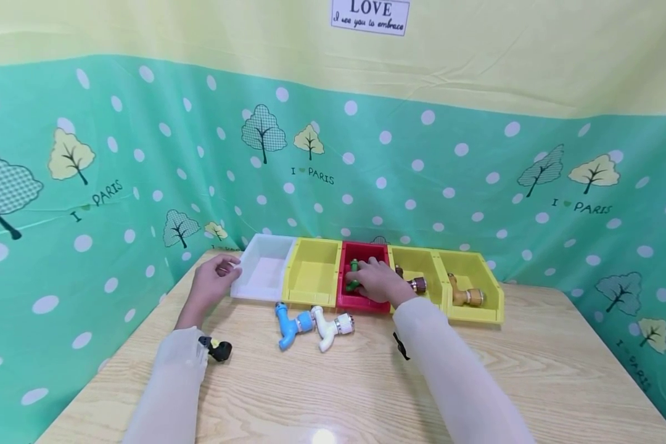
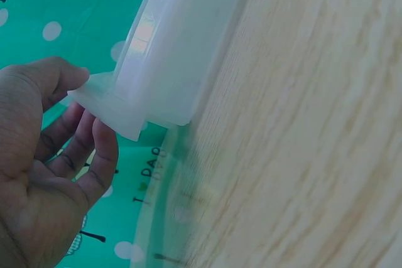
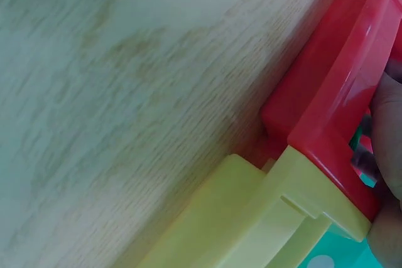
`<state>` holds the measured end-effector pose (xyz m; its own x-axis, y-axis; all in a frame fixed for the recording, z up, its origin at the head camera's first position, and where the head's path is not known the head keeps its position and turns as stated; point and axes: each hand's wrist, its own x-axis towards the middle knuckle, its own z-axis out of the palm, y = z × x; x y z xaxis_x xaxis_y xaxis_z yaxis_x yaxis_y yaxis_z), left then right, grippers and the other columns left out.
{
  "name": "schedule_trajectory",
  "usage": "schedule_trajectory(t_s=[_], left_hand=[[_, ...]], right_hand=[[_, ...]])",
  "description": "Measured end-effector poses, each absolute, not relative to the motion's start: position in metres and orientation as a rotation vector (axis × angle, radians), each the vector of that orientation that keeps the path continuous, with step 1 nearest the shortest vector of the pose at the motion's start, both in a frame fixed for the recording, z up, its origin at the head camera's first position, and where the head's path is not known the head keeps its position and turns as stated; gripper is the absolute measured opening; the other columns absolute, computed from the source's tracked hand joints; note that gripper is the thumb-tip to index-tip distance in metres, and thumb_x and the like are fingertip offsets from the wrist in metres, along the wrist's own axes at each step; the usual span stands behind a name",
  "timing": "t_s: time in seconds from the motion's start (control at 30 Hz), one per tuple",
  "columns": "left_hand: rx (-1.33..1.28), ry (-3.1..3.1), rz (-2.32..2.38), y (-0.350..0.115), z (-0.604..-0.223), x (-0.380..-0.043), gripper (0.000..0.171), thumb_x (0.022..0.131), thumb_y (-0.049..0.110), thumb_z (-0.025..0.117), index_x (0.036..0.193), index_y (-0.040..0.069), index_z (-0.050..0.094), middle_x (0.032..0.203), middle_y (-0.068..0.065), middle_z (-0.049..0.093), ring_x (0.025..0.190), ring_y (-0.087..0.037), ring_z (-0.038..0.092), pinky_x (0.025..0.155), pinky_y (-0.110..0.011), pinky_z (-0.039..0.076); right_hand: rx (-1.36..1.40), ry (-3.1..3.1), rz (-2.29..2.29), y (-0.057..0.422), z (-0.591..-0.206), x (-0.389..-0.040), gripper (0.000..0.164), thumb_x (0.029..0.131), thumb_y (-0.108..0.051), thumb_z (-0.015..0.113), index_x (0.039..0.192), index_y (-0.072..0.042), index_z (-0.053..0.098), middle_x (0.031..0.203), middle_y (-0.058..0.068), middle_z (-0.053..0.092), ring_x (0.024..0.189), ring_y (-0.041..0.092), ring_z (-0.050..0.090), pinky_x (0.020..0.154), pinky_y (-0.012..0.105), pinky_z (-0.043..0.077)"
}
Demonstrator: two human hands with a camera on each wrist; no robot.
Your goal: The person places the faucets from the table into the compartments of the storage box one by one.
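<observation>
My left hand [image 1: 213,280] is at the left side of the white bin [image 1: 259,271]. In the left wrist view its thumb and fingers pinch the corner of that bin's rim [image 2: 110,101]. My right hand [image 1: 378,280] reaches down into the red bin [image 1: 361,303], its fingers around a green tap [image 1: 353,268] that they partly cover. On the table in front of the bins lie a blue tap [image 1: 293,325] and, right beside it, a white tap [image 1: 328,328] with a silvery collar.
The bins stand in one row against the patterned curtain [image 1: 366,154]. A yellow bin [image 1: 312,271] sits between the white and red ones. Right of the red bin, two yellow bins hold a dark brown tap [image 1: 419,285] and a light brown tap [image 1: 467,297].
</observation>
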<state>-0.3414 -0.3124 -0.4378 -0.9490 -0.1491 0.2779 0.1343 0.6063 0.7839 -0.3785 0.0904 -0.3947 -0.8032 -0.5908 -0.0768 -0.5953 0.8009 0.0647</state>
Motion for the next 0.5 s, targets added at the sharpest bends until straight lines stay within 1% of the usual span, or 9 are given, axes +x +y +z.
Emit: schedule_trajectory(t_s=[0.13, 0.27, 0.37, 0.5], left_hand=[[0.006, -2.520, -1.267, -0.3121, -0.4377, -0.3414, 0.027, 0.102, 0.027, 0.064, 0.122, 0.008, 0.065, 0.107, -0.014, 0.062, 0.095, -0.027, 0.058, 0.076, -0.032, 0.052], [0.003, -2.523, -1.270, -0.3119, -0.4378, -0.3402, 0.028, 0.103, 0.027, 0.064, 0.122, 0.007, 0.065, 0.107, -0.014, 0.062, 0.096, -0.028, 0.058, 0.077, -0.033, 0.052], [0.009, -2.525, -1.272, -0.3116, -0.4382, -0.3400, 0.028, 0.102, 0.027, 0.064, 0.123, 0.007, 0.065, 0.108, -0.014, 0.062, 0.096, -0.027, 0.058, 0.077, -0.033, 0.052], [0.022, -2.525, -1.271, -0.3105, -0.4384, -0.3404, 0.028, 0.102, 0.027, 0.064, 0.122, 0.008, 0.066, 0.108, -0.013, 0.062, 0.096, -0.026, 0.058, 0.077, -0.032, 0.051]], right_hand=[[-0.953, 2.931, 0.137, 0.0887, -0.3955, -0.3800, 0.049, 0.094, -0.025, 0.076, 0.140, -0.032, 0.063, 0.147, 0.012, 0.054, 0.131, 0.034, 0.048, 0.111, 0.053, 0.041], [-0.934, 2.914, 0.167, 0.0870, -0.3967, -0.3815, 0.046, 0.096, -0.026, 0.074, 0.140, -0.033, 0.063, 0.146, 0.010, 0.056, 0.130, 0.032, 0.050, 0.110, 0.052, 0.042], [-0.916, 2.906, 0.182, 0.0860, -0.3968, -0.3815, 0.044, 0.096, -0.028, 0.073, 0.139, -0.034, 0.064, 0.143, 0.008, 0.059, 0.124, 0.029, 0.052, 0.108, 0.049, 0.043], [-0.883, 2.908, 0.185, 0.0857, -0.3982, -0.3837, 0.045, 0.096, -0.027, 0.073, 0.140, -0.034, 0.064, 0.140, 0.007, 0.061, 0.120, 0.028, 0.054, 0.108, 0.048, 0.044]])
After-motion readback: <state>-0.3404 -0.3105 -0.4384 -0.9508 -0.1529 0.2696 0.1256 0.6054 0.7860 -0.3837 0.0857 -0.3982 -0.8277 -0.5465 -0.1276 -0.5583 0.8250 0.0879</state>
